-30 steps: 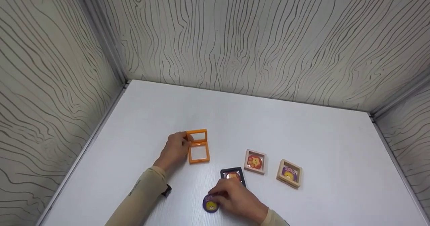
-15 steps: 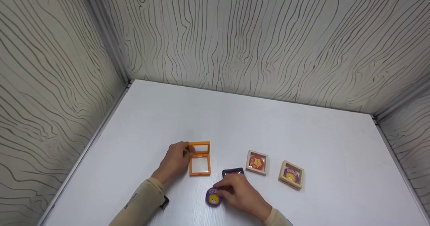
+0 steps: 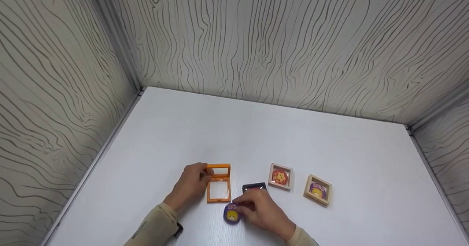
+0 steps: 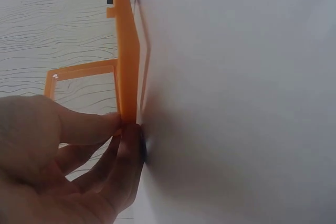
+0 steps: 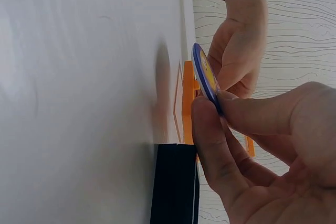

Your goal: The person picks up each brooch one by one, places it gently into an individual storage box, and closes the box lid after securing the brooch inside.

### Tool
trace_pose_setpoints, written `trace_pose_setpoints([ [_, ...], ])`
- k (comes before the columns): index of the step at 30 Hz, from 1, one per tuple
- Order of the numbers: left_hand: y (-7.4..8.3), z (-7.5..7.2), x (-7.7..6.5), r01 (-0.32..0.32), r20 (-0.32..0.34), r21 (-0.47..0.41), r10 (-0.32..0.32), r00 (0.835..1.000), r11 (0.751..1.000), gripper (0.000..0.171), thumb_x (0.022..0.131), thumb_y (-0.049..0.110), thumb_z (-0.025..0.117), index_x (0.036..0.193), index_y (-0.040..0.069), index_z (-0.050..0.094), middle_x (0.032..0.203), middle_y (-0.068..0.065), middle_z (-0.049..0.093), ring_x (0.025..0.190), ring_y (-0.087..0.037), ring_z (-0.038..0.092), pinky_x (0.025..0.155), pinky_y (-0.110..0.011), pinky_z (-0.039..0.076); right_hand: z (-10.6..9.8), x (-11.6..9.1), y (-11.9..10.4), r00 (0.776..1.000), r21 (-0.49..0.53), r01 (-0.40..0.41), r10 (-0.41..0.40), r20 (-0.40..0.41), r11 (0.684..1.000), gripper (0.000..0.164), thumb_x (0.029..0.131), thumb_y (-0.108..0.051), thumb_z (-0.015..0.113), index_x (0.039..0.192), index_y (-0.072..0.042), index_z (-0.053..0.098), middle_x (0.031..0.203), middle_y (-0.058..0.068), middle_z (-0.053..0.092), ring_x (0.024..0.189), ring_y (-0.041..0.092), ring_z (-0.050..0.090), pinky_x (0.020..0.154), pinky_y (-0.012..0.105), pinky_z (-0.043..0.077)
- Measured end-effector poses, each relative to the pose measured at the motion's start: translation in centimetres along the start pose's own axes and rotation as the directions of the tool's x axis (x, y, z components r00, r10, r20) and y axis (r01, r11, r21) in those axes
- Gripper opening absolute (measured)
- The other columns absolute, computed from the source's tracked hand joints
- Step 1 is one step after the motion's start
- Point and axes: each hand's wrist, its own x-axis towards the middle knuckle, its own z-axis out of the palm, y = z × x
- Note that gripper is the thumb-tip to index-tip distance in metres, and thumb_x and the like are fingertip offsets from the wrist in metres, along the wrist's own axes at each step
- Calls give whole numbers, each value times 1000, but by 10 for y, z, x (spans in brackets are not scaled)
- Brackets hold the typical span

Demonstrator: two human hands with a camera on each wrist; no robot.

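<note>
An orange hinged frame (image 3: 219, 202) with clear windows stands opened, one half flat near the table and the other raised. My left hand (image 3: 189, 184) pinches its left side by the hinge, thumb and fingers on the edge in the left wrist view. My right hand (image 3: 262, 211) pinches a round purple badge (image 3: 232, 215) with a yellow bear on it, just in front of the orange frame. The right wrist view shows the badge (image 5: 205, 74) tilted on edge above the table, between thumb and index finger. A black frame (image 3: 254, 186) lies partly hidden behind my right hand.
Right of my hands lie a pale pink frame (image 3: 280, 177) holding a red badge with a star shape and a light wood-coloured frame (image 3: 317, 190) holding a purple bear badge. Wood-patterned panels (image 3: 256, 37) wall in the white table (image 3: 311, 140).
My left hand has drawn the orange frame toward me, close to the badge. My right hand has lifted slightly up and right in the head view, still pinching the badge.
</note>
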Motion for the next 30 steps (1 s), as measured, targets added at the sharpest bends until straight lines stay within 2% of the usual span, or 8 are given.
trace_pose_setpoints([
  [4,2,0,-7,-20,13,10,20,1000,1000,10,99,1,69,98,11,71,102,-4,71,95,-16,65,83,-38,58,1,0,0,1000,17,-7,7,-13,1000,17,96,-13,79,112,-13,83,99,-6,79,84,-1,68,75,21,59],
  [13,1,-2,-16,-73,17,17,73,997,997,10,94,-2,72,93,8,72,96,-5,73,87,-14,63,77,-35,57,2,5,-1,998,32,-11,13,-60,999,13,95,-15,81,108,-14,84,97,-5,80,82,0,70,73,21,59],
  [18,0,-2,-18,-67,17,9,67,998,998,12,94,-3,71,93,9,72,97,-6,73,86,-14,62,77,-35,57,1,15,-2,996,47,-3,7,-86,999,12,95,-16,81,106,-14,85,97,-4,81,82,2,71,74,22,60],
  [24,0,2,-20,-62,15,7,62,998,998,8,95,1,73,93,8,72,97,-5,73,85,-14,60,76,-33,56,4,26,-2,994,14,-19,20,-111,1000,13,94,-15,83,106,-12,85,97,-2,82,80,2,71,73,22,59],
  [30,2,5,-21,-26,26,-22,27,999,999,11,95,-1,72,93,10,72,96,-4,72,84,-14,58,75,-32,54,8,32,-4,989,4,-74,74,-125,997,13,92,-15,84,104,-13,86,94,-3,81,78,2,70,71,22,58],
])
